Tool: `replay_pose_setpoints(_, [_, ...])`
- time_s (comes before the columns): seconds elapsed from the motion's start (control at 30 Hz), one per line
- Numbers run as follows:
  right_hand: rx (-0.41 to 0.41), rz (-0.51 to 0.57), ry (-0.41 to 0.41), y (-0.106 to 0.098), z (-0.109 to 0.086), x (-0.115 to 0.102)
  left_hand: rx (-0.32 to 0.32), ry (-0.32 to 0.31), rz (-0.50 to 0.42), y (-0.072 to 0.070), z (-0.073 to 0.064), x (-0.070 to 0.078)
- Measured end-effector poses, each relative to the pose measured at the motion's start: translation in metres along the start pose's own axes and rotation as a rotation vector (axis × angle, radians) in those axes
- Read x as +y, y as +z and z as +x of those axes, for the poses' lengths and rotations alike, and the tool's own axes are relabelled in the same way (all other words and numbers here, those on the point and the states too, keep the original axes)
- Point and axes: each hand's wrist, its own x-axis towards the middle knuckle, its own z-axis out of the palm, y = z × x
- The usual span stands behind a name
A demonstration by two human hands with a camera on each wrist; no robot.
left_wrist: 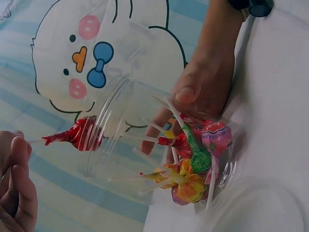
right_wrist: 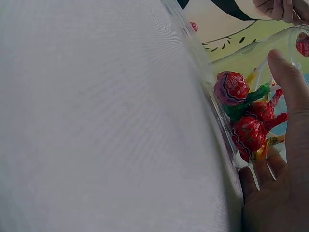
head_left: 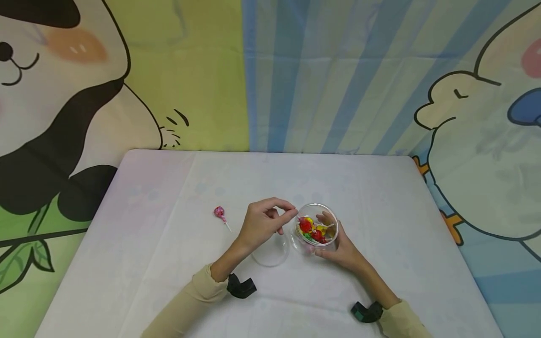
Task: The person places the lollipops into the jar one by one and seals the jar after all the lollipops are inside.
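Note:
My left hand (head_left: 266, 223) pinches the white stick of a red-wrapped lollipop (left_wrist: 84, 134) between thumb and fingertips. The candy end points down into the mouth of a clear plastic jar (head_left: 314, 205). Curled round the jar's side, my right hand (head_left: 340, 246) holds it upright on the table. Inside lie several lollipops in red, yellow, green and pink wrappers, such as a green-wrapped lollipop (left_wrist: 200, 159) and a red one (right_wrist: 249, 133), most sticks pointing upward. Left of the jar, a clear round lid (head_left: 270, 266) lies flat on the table.
A pink lollipop (head_left: 219, 212) with a white stick lies on the white-covered table (head_left: 169, 281), left of my left hand. Behind the table hangs a cartoon-printed cloth (head_left: 329, 75). Black wrist mounts (head_left: 242, 286) sit on both forearms.

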Motion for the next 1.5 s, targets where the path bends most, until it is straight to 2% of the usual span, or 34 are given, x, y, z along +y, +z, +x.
replay_pose_setpoints(0.23, [0.0,0.0,-0.01,0.0,0.003,0.026,-0.005,0.048,0.052,0.01,0.001,-0.01])
replay_pose_setpoints(0.43, [-0.007,-0.009,-0.004,-0.002,0.002,0.028,-0.034,0.078,0.14,0.018,0.009,-0.011])
replay_pose_setpoints(0.63, [-0.004,-0.014,0.011,-0.003,0.001,0.029,-0.107,0.087,0.222,0.03,0.018,-0.007])
replay_pose_setpoints(0.77, [0.0,-0.022,0.012,-0.003,0.002,0.03,-0.144,0.103,0.344,0.038,0.02,-0.005])
replay_pose_setpoints(0.93, [-0.005,-0.012,-0.009,-0.002,0.001,0.031,-0.144,0.136,0.541,0.045,0.022,-0.007])
replay_pose_setpoints(1.1, [0.008,-0.01,-0.021,-0.002,0.002,0.032,-0.153,0.118,0.642,0.047,0.023,-0.004])
replay_pose_setpoints(1.33, [0.01,-0.012,-0.009,-0.001,0.001,0.032,-0.247,0.031,0.777,0.048,0.023,0.007])
replay_pose_setpoints(1.43, [0.016,-0.015,-0.009,-0.001,0.001,0.031,-0.262,0.05,0.812,0.043,0.019,0.013])
replay_pose_setpoints(1.5, [0.017,-0.015,-0.018,-0.001,0.001,0.031,-0.224,0.089,0.795,0.035,0.012,0.016])
